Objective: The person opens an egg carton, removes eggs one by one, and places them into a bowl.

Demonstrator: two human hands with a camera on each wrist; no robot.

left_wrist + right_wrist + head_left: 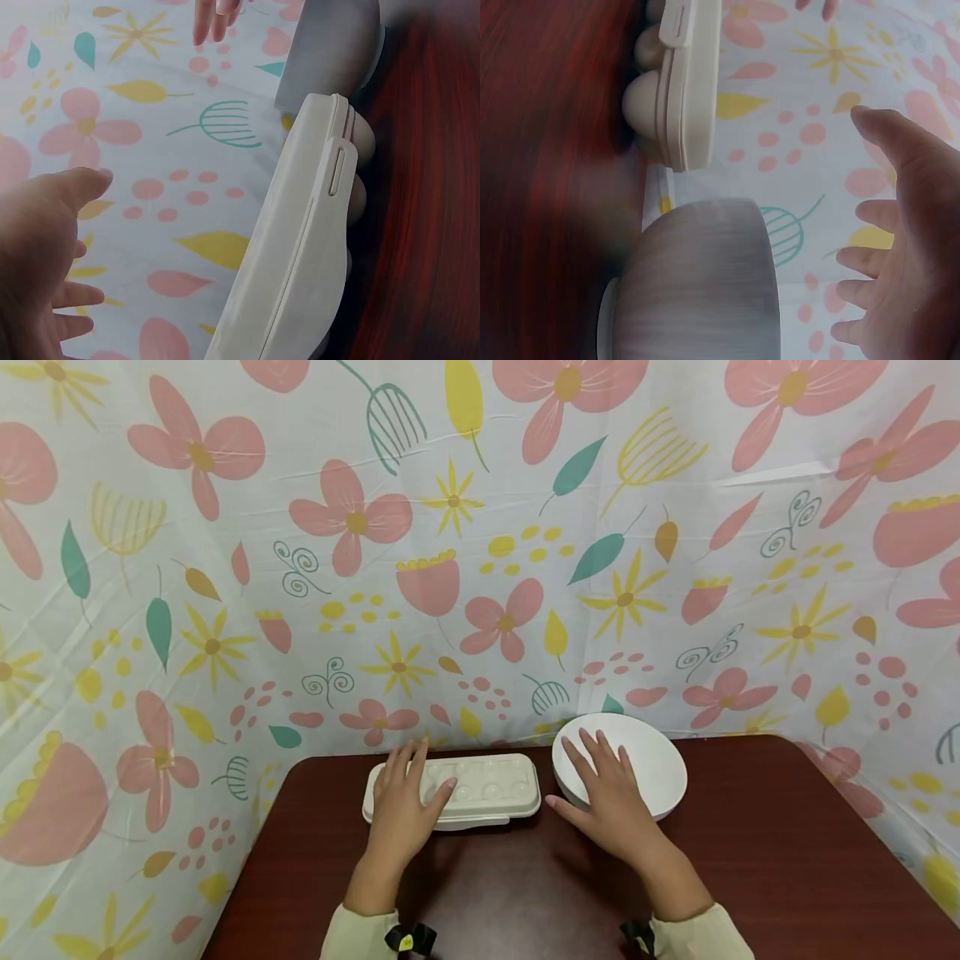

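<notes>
A cream plastic egg box (498, 774) lies with its lid down on the brown table. Its front latch (337, 171) and the rounded cups (641, 105) of its underside show in the wrist views. Over the left part of the box hovers my left hand (403, 806), fingers spread and holding nothing. To the right of the box stands a white bowl (656, 764); its outer wall looks grey in the wrist views. My right hand (611, 802) is spread above the bowl's left side, apart from it, and hides part of the rim.
The dark red-brown tabletop (510, 885) reaches from the near side back to a white cloth (480, 677) printed with flowers and leaves. That cloth hangs behind the table and on both sides. The box and bowl sit near the back edge with a small gap between them.
</notes>
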